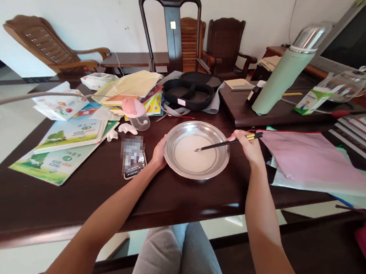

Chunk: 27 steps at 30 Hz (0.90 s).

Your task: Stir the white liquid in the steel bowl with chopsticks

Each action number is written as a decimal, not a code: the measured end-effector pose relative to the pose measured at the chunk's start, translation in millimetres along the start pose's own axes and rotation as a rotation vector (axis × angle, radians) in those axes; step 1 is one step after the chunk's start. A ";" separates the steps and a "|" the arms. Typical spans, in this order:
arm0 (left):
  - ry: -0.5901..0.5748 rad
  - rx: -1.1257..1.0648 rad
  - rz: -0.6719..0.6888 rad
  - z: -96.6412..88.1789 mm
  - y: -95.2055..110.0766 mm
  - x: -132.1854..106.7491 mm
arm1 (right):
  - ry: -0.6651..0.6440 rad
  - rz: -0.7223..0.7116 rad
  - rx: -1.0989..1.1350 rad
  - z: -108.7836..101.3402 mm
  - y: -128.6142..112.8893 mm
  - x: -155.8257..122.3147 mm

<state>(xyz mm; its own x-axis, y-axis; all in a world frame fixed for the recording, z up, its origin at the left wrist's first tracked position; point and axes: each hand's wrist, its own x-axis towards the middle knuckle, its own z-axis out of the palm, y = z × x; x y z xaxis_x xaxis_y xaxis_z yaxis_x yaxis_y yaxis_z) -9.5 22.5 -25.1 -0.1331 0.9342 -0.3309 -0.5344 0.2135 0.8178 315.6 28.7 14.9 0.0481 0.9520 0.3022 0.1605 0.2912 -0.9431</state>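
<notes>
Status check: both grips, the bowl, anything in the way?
Left grip at side of metal bowl; right grip holding black chopsticks. Bowl on table, white contents inside. Phone near left grip, not blocking bowl.

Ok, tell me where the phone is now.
In the head view, the phone lies on the dark table, left of the left hand and the metal bowl, nearer the person than the pink-topped bottle.

We face a white wall (117, 1) and, at left, a pale, glossy floor (0, 127). Beyond our dark worktop (86, 197) stands a tall-backed black chair (169, 43), with wooden armchairs (41, 41) to its left and right. We see a television (364, 45) at far right; bright glints (216, 212) mark the worktop's front.
</notes>
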 end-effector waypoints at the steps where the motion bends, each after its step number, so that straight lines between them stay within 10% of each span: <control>1: -0.007 -0.002 -0.002 -0.2 -0.2 0.2 | 0.038 0.005 0.014 -1.8 0.6 0.4; 9: 0.019 -0.005 0.004 0.4 0.5 -0.9 | -0.087 -0.009 -0.012 3.8 -0.9 -1.2; 14: 0.000 -0.019 -0.014 -0.4 0.3 0.2 | 0.114 -0.028 0.021 -2.2 5.7 1.6; 21: -0.012 -0.011 0.002 -4.3 -1.6 2.6 | -0.058 -0.043 -0.019 6.0 0.7 -1.7; 27: -0.020 0.014 0.001 -4.2 -1.6 2.2 | 0.097 -0.027 0.044 -1.9 2.5 0.5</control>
<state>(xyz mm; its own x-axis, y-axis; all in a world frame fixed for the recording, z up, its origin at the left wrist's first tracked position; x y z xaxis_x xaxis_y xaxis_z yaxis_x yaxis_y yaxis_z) -12.4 23.0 -29.1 -0.1168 0.9400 -0.3204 -0.5223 0.2163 0.8249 317.9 29.7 12.9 0.1400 0.9309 0.3374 0.1198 0.3224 -0.9390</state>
